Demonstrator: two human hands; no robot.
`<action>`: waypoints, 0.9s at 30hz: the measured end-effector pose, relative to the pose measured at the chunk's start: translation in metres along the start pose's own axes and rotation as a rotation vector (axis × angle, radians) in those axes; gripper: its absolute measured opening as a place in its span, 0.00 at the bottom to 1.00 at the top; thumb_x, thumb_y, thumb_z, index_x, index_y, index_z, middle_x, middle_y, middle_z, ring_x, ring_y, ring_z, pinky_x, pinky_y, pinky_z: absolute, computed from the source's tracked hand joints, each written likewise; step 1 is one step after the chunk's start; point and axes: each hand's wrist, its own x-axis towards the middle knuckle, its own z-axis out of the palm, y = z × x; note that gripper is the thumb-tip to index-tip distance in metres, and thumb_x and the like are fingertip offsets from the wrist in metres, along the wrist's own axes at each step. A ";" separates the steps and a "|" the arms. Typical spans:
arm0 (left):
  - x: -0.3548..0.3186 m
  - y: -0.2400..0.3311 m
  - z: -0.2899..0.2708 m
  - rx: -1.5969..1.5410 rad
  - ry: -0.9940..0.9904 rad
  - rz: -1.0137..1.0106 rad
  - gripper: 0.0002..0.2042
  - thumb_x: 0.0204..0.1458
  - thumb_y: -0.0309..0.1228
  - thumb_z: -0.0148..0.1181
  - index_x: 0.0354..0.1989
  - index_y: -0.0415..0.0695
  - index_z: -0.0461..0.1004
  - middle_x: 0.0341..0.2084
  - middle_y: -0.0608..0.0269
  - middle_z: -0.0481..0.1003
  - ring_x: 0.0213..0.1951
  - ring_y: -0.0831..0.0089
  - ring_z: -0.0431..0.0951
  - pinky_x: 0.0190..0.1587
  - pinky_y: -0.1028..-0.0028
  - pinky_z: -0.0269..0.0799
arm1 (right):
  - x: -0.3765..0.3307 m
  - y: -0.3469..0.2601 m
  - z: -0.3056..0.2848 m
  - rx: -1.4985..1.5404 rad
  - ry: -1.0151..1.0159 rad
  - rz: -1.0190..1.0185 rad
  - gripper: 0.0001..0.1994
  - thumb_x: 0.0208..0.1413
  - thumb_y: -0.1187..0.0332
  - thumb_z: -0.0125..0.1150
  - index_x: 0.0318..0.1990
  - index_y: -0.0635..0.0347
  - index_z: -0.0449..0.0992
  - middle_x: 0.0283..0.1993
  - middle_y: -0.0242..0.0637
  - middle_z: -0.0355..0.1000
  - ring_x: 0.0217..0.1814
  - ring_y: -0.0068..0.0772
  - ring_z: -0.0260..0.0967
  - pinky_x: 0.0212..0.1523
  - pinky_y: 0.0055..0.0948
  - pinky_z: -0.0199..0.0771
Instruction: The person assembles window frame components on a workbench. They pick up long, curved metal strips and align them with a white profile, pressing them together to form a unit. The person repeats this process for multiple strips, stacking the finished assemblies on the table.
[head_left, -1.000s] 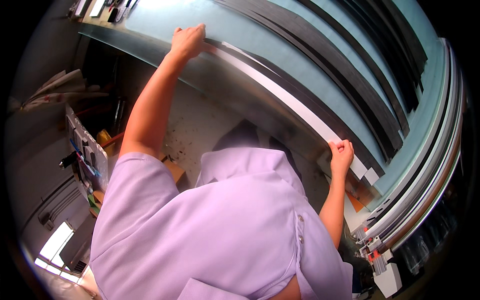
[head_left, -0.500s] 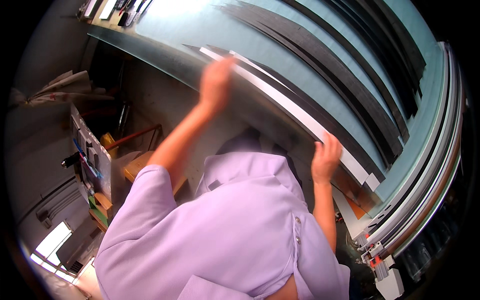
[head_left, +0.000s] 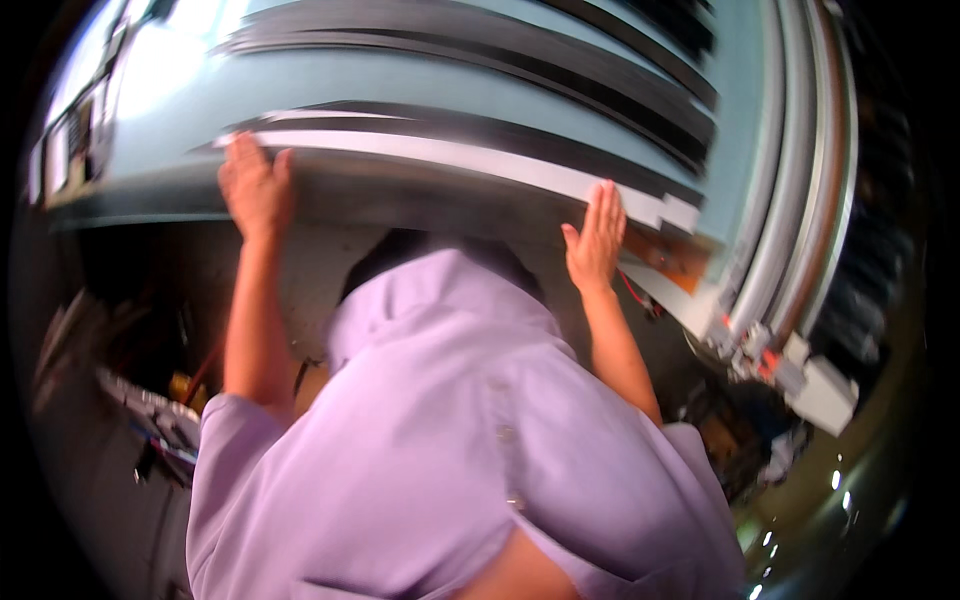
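Along the near edge of the pale blue-green tabletop (head_left: 190, 130) lies a long white strip (head_left: 450, 155), with dark grey strips (head_left: 480, 130) just behind it. My left hand (head_left: 256, 188) rests its outstretched fingers on the strip's left end, thumb apart, holding nothing. Toward the other end, my right hand (head_left: 598, 240) has its fingers straight and together, their tips against the strip's near edge, the thumb sticking out. A small white piece (head_left: 680, 213) sits at the right end of the strip. Whether either hand presses down cannot be made out.
Farther back lie more long dark strips (head_left: 460, 45). Metal rollers or rails (head_left: 775, 170) run along the table's right side, with a white bracket (head_left: 825, 395) at their near end. An orange-brown piece (head_left: 672, 262) shows under the table's right corner.
The view has turned, so the table edge now runs nearly level. My left hand has moved out to the strip's left end; my right hand stays near its right end, fingers straighter.
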 end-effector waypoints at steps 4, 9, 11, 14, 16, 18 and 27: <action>-0.002 -0.014 0.027 0.010 0.057 0.027 0.34 0.66 0.55 0.39 0.68 0.37 0.60 0.69 0.51 0.61 0.70 0.62 0.58 0.68 0.61 0.51 | -0.026 0.043 0.002 -0.027 0.033 0.224 0.42 0.62 0.50 0.53 0.75 0.63 0.43 0.79 0.49 0.39 0.81 0.49 0.35 0.77 0.50 0.33; 0.007 -0.022 0.025 -0.006 0.012 0.050 0.32 0.66 0.54 0.38 0.68 0.42 0.62 0.68 0.55 0.62 0.69 0.63 0.60 0.67 0.61 0.53 | -0.031 0.047 0.000 -0.016 0.086 0.293 0.37 0.62 0.57 0.55 0.74 0.61 0.48 0.79 0.44 0.42 0.81 0.46 0.37 0.76 0.50 0.35; 0.014 -0.024 0.021 -0.067 -0.012 0.034 0.29 0.66 0.53 0.40 0.65 0.44 0.67 0.67 0.55 0.65 0.67 0.61 0.64 0.65 0.60 0.56 | -0.032 0.051 0.005 0.136 0.227 0.318 0.31 0.64 0.60 0.52 0.71 0.62 0.54 0.77 0.46 0.47 0.79 0.47 0.43 0.75 0.51 0.38; 0.025 -0.039 0.030 -0.194 0.091 -0.023 0.25 0.66 0.49 0.46 0.63 0.45 0.69 0.64 0.51 0.67 0.65 0.53 0.65 0.65 0.56 0.56 | -0.007 0.041 -0.002 0.112 0.504 0.478 0.25 0.60 0.71 0.55 0.65 0.61 0.63 0.68 0.48 0.59 0.72 0.50 0.53 0.70 0.50 0.47; 0.039 0.007 0.015 -0.312 0.309 0.026 0.25 0.65 0.47 0.48 0.65 0.46 0.67 0.65 0.49 0.65 0.66 0.51 0.63 0.66 0.54 0.55 | 0.029 0.017 0.004 0.344 0.463 0.452 0.30 0.55 0.72 0.60 0.67 0.60 0.62 0.71 0.50 0.54 0.75 0.50 0.48 0.70 0.54 0.47; 0.055 0.064 0.005 -0.456 0.313 0.067 0.28 0.65 0.47 0.48 0.70 0.48 0.60 0.70 0.50 0.57 0.70 0.52 0.56 0.68 0.51 0.49 | 0.069 -0.037 0.011 0.400 0.596 0.178 0.33 0.54 0.74 0.59 0.69 0.60 0.59 0.73 0.52 0.51 0.73 0.51 0.53 0.72 0.51 0.48; 0.058 0.130 0.040 -0.173 0.395 0.191 0.34 0.65 0.61 0.31 0.75 0.56 0.49 0.71 0.54 0.54 0.71 0.54 0.55 0.64 0.51 0.57 | 0.092 -0.018 0.016 0.146 0.304 0.224 0.43 0.57 0.38 0.53 0.74 0.50 0.52 0.80 0.45 0.35 0.82 0.50 0.28 0.78 0.54 0.25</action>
